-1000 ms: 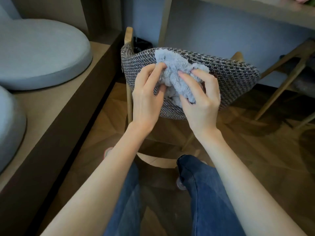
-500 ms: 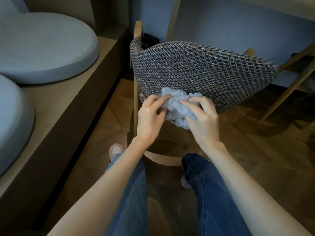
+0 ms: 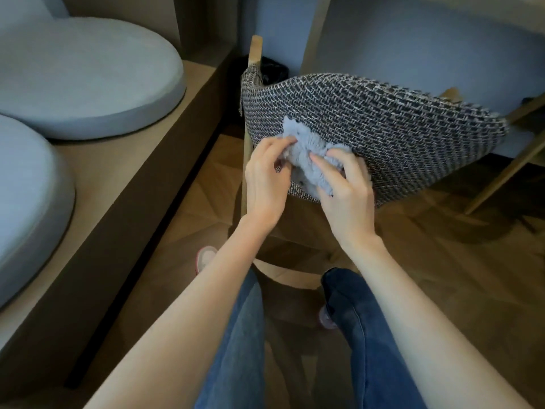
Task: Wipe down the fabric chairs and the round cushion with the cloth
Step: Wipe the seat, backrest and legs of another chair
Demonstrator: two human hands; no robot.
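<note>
Spreading under everything is the herringbone wood floor (image 3: 442, 261), and along its left side runs the low wooden table (image 3: 124, 184) that carries two pale blue pads: the round cushion (image 3: 88, 78) further back and a second cushion (image 3: 26, 202) nearer, cut off by the frame edge. The fabric chair (image 3: 383, 128) stands straight ahead with its coarse black-and-white woven back turned toward the person, a wooden post (image 3: 255, 48) rising at its left corner. Part of another chair frame (image 3: 501, 178) shows at the right, well apart. Below are the person's jeans (image 3: 374, 335) and one shoe (image 3: 206, 256).

Both hands are on the lower left part of the chair back. The left hand (image 3: 265, 184) and right hand (image 3: 348, 196) each have curled fingers pinching the fluffy blue cloth (image 3: 306, 154), which is bunched into a wad between them and pressed against the weave.

I judge this to be mid-wipe on the chair back, with most of the woven panel to the right apparently still to cover.

What could go wrong:
- The cloth's fluffy pile may catch on the rough weave and drag out of a fingertip pinch.
- A bunched wad touches only a small patch, so streaks of fabric may be skipped.
- Pushing hard on the back from behind could slide or tip the chair forward on the smooth floor.
- The cushions lie well to the side and could be forgotten.
</note>
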